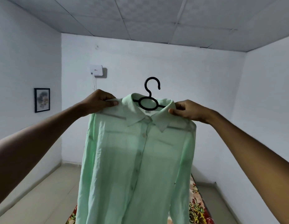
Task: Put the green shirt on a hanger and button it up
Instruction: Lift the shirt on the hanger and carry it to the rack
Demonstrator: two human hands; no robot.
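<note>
The green shirt (pixel 137 159) runs off the bottom edge, so its hem and cuffs cannot be seen. Most of the black hanger (pixel 148 101) is hidden inside the shirt; only the hook, the ring and short stubs of its arms show, with faint dark bars under the thin cloth at the shoulders. The shirt covers nearly all of the flowered cloth (pixel 195 207) behind it, which also leaves the frame at the bottom. Both forearms are cut by the side edges. The framed picture (pixel 42 100) on the left wall and the marks on the white wall box (pixel 96 70) are too small to read.
</note>
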